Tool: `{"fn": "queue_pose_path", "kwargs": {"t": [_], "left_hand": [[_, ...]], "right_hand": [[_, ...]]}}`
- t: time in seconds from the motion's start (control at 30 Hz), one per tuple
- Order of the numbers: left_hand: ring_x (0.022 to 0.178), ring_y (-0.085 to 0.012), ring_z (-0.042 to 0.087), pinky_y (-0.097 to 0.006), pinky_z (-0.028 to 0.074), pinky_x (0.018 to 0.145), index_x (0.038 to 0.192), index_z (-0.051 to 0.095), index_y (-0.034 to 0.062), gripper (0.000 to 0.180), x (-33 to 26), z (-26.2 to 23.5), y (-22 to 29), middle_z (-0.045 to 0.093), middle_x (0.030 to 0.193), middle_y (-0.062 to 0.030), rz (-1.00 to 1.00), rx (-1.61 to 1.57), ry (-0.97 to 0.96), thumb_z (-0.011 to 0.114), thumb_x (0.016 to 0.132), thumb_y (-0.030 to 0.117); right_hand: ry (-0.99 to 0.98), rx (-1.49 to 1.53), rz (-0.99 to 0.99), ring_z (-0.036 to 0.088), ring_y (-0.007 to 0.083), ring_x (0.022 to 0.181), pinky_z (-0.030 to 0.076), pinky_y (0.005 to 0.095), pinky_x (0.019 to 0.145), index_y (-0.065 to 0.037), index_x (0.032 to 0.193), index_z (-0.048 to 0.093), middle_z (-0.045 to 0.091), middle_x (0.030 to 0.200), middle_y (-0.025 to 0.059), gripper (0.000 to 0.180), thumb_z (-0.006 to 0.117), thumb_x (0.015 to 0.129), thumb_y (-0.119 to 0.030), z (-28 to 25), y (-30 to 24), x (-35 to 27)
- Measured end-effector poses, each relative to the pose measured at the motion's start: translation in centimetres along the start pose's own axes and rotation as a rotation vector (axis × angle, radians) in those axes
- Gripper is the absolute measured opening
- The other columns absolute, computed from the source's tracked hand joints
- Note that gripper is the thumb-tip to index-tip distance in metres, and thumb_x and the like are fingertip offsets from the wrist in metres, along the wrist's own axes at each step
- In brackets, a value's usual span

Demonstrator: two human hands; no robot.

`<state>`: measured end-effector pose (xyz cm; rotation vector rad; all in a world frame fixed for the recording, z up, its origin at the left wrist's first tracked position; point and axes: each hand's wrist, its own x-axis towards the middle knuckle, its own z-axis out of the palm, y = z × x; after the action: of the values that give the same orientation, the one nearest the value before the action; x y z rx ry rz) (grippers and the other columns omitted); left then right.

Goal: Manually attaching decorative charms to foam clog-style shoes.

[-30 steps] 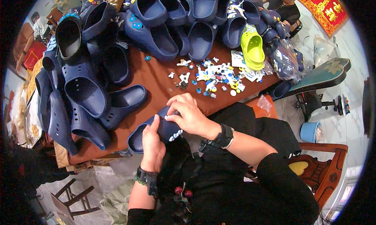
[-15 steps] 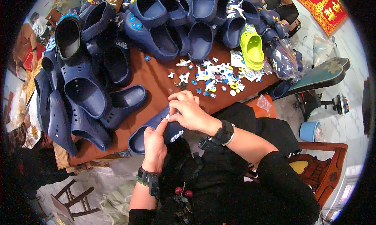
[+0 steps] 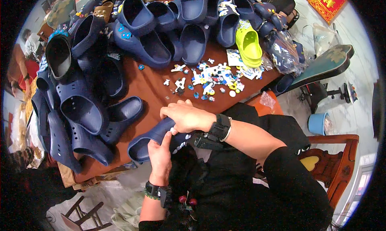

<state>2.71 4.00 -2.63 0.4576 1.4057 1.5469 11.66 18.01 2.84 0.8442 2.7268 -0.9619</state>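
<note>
- The left hand (image 3: 160,156) grips the dark navy foam clog (image 3: 155,139) from below at the near edge of the reddish-brown wooden table (image 3: 150,86); its thumb is raised against the shoe's side and its fingers are closed around the sole.
- The right hand (image 3: 185,116) lies over the top of the same clog, fingers curled down and pressing on its upper, so both hands are clamped on it.
- The clog sits tilted, its open heel end pointing toward the table's left, half over the table's near edge and above the person's dark lap.
- Small white charms show on the clog's upper just under the right hand.
- Just beyond the hands, toward the table's middle, lies a scatter of small white, blue and yellow shoe charms (image 3: 209,78).
- To the left of the held clog, a heap of dark navy clogs (image 3: 80,106) covers the table's left side.
- At the table's far side stands a row of more navy clogs (image 3: 177,29), with a lime-green foam clog (image 3: 249,46) at its right end.
</note>
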Motion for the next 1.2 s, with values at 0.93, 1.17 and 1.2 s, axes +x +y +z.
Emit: {"fn": "queue_pose_path", "kwargs": {"t": [0.93, 1.17, 1.2], "left_hand": [[0.088, -0.0179, 0.066, -0.029, 0.052, 0.081, 0.109, 0.063, -0.0064, 0.029, 0.7, 0.7, 1.4, 0.068, 0.101, -0.0111, -0.114, 0.112, -0.007, 0.071, 0.082, 0.002], [0.075, -0.0175, 0.066, -0.029, 0.052, 0.071, 0.096, 0.067, -0.0045, 0.021, 0.5, 1.4, 1.4, 0.07, 0.091, -0.009, -0.04, 0.131, 0.075, 0.073, 0.077, 0.001], [0.074, -0.0174, 0.066, -0.029, 0.052, 0.071, 0.095, 0.068, -0.0044, 0.02, 0.4, 1.5, 1.5, 0.07, 0.089, -0.0088, -0.014, 0.152, 0.089, 0.073, 0.076, 0.0]], "right_hand": [[0.066, 0.247, -0.13, 0.06, 0.0296, 0.105, 0.045, 0.0415, 0.087, -0.01, 0.11, 0.06, 0.065, 0.109, 0.0106, 0.042, 0.075, 0.075, -0.025, 0.6, 3.8, -0.9], [0.146, 0.532, -0.311, 0.067, 0.0248, 0.092, 0.052, 0.0355, 0.081, -0.002, 0.106, 0.062, 0.069, 0.098, 0.0143, 0.03, 0.071, 0.08, -0.014, 0.5, 7.7, 0.2], [0.199, 0.512, -0.311, 0.067, 0.0232, 0.091, 0.053, 0.0335, 0.079, -0.001, 0.104, 0.063, 0.069, 0.095, 0.0136, 0.028, 0.071, 0.081, -0.016, 0.1, 8.4, 0.1]]}}
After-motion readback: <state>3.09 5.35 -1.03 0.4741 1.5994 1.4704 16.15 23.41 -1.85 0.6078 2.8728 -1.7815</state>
